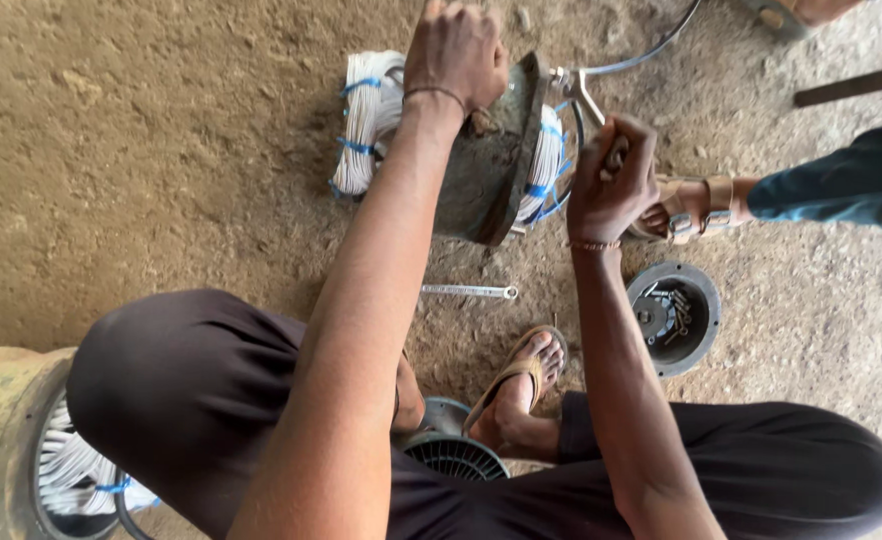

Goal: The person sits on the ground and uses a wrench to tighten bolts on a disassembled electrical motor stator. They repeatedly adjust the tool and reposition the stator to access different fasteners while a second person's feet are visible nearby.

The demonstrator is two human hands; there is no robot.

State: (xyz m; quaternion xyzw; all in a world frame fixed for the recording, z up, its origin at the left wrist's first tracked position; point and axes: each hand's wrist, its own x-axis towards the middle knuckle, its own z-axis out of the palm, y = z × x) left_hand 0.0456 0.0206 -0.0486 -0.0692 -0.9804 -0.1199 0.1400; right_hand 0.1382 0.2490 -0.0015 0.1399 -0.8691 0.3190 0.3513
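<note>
Down on the dirt floor (161, 150), at twelve o'clock: a motor stator (481, 170), grimy metal shell, white wire windings (366, 120) tied with blue cord bulging from both ends. Left hand (456, 50) clenched over the shell's top rim, steadying. Right hand (611, 180) at two o'clock, fisted around a metal tool handle (586, 95) just beside the stator. Probably heavy and rigid; windings likely delicate, so best gripped by the shell. Small spanner (471, 291) lying at centre; round black cover (673, 315) at four o'clock. Another person's sandalled foot (691, 205) near the right hand.
</note>
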